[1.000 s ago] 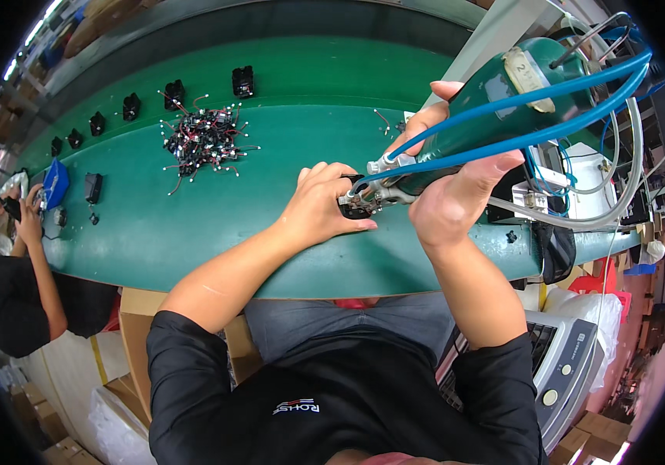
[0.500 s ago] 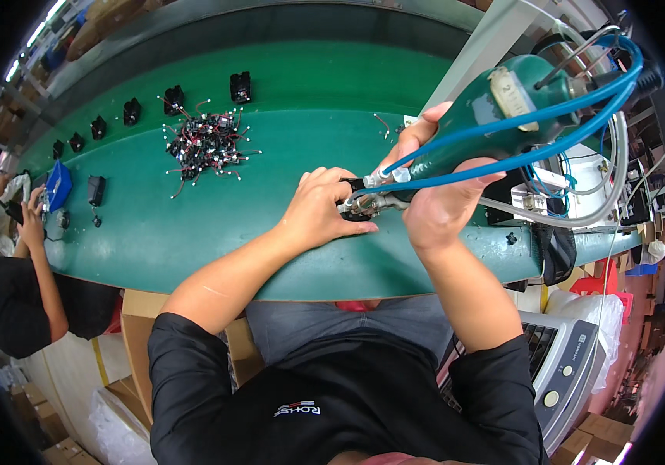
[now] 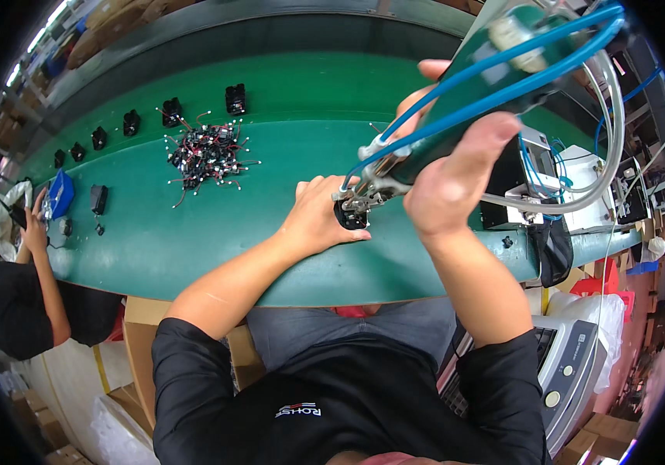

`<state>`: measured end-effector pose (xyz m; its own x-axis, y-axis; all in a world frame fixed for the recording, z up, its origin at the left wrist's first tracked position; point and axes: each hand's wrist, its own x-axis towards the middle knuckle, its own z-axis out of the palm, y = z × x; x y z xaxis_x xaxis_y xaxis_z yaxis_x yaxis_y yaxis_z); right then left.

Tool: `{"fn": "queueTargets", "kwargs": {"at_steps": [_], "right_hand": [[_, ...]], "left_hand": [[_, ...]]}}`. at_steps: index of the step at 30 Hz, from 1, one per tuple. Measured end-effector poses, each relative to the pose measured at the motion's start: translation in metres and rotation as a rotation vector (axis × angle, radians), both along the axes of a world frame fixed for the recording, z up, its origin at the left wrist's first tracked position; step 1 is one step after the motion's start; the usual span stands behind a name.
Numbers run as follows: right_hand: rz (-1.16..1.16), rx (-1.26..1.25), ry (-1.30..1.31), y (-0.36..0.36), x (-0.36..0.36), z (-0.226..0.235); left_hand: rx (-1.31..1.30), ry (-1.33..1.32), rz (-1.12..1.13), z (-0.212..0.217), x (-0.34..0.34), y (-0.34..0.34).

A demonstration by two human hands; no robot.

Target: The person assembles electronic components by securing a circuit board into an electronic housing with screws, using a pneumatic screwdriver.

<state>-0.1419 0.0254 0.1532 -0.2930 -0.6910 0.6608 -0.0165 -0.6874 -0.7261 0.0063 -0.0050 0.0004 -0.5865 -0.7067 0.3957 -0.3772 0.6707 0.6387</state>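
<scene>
My left hand (image 3: 311, 218) is closed around the side of a small black plastic housing (image 3: 354, 220) on the green table, thumb along its near edge. My right hand (image 3: 447, 192) is wrapped around the dark green body of a powered screwdriver (image 3: 475, 63), which tilts up toward the right. Its metal nose (image 3: 363, 197) points down onto the housing. Two blue air tubes (image 3: 495, 92) run along the tool to its nose. My right fingers are partly hidden behind the tool and tubes.
A heap of small black wired parts (image 3: 207, 155) lies left of centre. Several black housings stand in a row on the green belt (image 3: 301, 85) behind. A white machine (image 3: 584, 182) with a clear hose stands at right. At far left a co-worker's hand (image 3: 34, 232) is near a blue bin (image 3: 59, 195).
The screwdriver has tipped steeper, its rear end raised, and its nose now meets the housing from above. My right hand has turned with it. The left hand stays near the same place.
</scene>
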Motion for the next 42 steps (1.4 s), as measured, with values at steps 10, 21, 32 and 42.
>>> {"fn": "queueTargets", "kwargs": {"at_steps": [10, 21, 32, 42], "right_hand": [[-0.102, 0.077, 0.055, -0.002, 0.015, -0.028], [-0.021, 0.080, -0.045, -0.010, 0.015, -0.049], [0.008, 0.032, -0.084, 0.025, -0.031, 0.048], [-0.435, -0.180, 0.184, 0.028, -0.039, 0.010]], "left_hand": [[-0.034, -0.030, -0.029, -0.010, 0.001, -0.004], [0.013, -0.023, -0.020, 0.004, 0.002, -0.004], [-0.039, -0.092, 0.349, 0.035, -0.004, -0.098], [-0.293, -0.288, 0.637, 0.023, -0.007, -0.150]]}}
